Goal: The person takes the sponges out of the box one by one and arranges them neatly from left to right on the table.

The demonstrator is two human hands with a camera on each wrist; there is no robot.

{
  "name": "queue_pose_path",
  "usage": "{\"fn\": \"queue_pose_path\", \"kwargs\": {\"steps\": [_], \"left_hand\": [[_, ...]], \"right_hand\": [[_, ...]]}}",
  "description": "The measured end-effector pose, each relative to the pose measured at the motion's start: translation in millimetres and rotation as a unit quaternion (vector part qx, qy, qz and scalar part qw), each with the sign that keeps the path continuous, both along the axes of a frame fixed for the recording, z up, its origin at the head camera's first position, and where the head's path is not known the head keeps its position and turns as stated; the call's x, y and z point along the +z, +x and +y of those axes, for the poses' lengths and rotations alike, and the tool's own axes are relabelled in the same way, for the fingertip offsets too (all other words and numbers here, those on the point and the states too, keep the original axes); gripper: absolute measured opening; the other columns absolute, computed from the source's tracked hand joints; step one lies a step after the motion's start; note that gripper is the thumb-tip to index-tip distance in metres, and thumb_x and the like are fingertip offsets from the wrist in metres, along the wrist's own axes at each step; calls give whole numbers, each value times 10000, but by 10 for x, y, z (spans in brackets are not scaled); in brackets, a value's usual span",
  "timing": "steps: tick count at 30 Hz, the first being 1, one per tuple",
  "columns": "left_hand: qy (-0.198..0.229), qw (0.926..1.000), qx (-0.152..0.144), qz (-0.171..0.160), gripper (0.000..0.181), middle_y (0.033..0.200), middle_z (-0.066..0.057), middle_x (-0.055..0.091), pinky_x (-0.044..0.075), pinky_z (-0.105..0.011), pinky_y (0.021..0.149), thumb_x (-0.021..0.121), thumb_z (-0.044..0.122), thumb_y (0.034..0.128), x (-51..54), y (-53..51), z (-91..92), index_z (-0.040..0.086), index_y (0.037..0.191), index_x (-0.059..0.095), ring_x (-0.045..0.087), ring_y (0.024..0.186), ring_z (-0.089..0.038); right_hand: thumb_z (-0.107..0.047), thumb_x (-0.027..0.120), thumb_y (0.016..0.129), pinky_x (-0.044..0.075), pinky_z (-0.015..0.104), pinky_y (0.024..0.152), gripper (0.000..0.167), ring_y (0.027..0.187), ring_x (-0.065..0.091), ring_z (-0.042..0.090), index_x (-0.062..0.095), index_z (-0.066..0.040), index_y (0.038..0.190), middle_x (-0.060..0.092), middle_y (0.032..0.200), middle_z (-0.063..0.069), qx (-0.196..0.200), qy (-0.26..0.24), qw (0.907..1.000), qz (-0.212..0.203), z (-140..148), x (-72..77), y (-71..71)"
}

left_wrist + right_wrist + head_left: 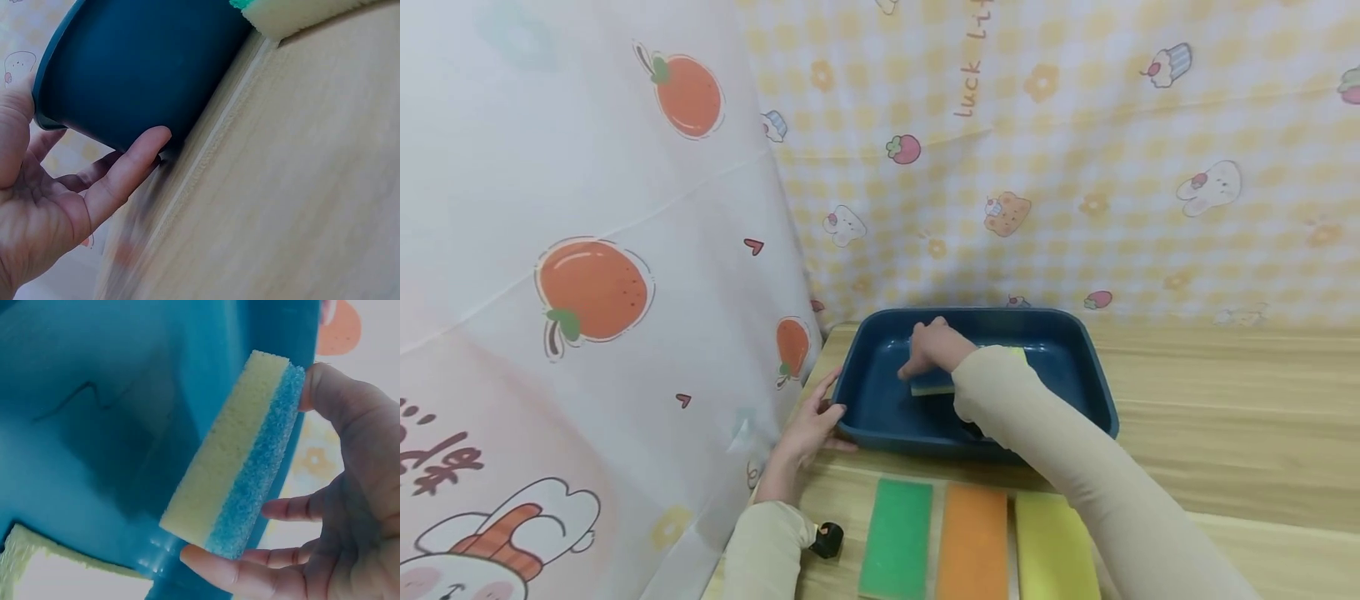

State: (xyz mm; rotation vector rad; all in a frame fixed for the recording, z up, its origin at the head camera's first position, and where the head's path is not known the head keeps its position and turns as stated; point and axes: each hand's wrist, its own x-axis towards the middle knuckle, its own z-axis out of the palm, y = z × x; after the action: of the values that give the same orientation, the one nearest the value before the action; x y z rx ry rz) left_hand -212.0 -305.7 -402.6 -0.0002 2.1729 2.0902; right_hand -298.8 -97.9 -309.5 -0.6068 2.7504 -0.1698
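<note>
A dark blue rectangular basin (880, 437) stands on the wooden table against the back cloth. My left hand (808, 425) grips its left end, thumb at the rim and fingers against the outer wall. Over the basin, my right hand (936, 346) holds a two-layer sponge (234, 456), cream foam with a blue scouring face, pinched by its ends between thumb and fingers. In the head view my hand and sleeve partly cover this sponge. Inside the basin lies a pale piece with a yellow-green edge (81, 559), mostly hidden by the right sleeve in the head view.
In front of the basin lie a green sponge (897, 537), an orange sponge (973, 542) and a yellow sponge (1054, 546) side by side. A patterned cloth (700, 208) hangs close on the left, and a checked cloth (1075, 150) hangs behind the table.
</note>
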Motion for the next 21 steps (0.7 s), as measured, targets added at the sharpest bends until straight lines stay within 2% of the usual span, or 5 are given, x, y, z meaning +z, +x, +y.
{"fn": "queue_pose_path", "kwargs": {"steps": [2, 6, 11, 16, 21], "left_hand": [[14, 10000, 17, -16, 642, 1194, -303, 367, 519, -535, 614, 378, -6, 887, 10, 8, 2, 279, 1430, 186, 596, 832, -369], [20, 10000, 6, -8, 645, 1182, -294, 368, 515, -544, 616, 380, -8, 888, 33, 15, 6, 281, 1431, 186, 596, 822, -355], [38, 10000, 33, -2, 643, 1194, -297, 373, 516, -542, 617, 385, -9, 890, 47, 6, -9, 294, 1426, 202, 587, 846, -350], [-55, 10000, 30, -42, 638, 1224, -307, 364, 519, -532, 627, 374, 1, 895, 36, -5, -13, 301, 1428, 194, 584, 844, -367], [-115, 9999, 45, -109, 630, 1242, -307, 352, 523, -522, 629, 375, 4, 899, 9, -18, -8, 296, 1428, 194, 586, 866, -367]], "right_hand": [[-523, 552, 812, 414, 438, 936, 874, 1191, 314, 320, 183, -20, 1425, 232, 1393, 235, -183, 240, 9995, -112, -2, -20, -73], [-528, 588, 782, 442, 443, 898, 891, 1140, 355, 324, 227, -5, 1406, 283, 1348, 252, -370, 306, 9988, -94, 86, 9, -65], [-535, 564, 789, 455, 426, 852, 790, 1123, 346, 337, 353, 0, 1331, 338, 1300, 227, -255, 390, 9989, 96, 251, 107, 42], [-511, 576, 789, 460, 423, 799, 789, 1066, 364, 329, 333, 17, 1323, 328, 1270, 258, -366, 229, 9990, 108, 436, 157, 186], [-495, 605, 773, 492, 403, 722, 836, 861, 480, 295, 308, 62, 1322, 319, 1250, 316, -356, 74, 9987, 361, 629, 147, 366]]}}
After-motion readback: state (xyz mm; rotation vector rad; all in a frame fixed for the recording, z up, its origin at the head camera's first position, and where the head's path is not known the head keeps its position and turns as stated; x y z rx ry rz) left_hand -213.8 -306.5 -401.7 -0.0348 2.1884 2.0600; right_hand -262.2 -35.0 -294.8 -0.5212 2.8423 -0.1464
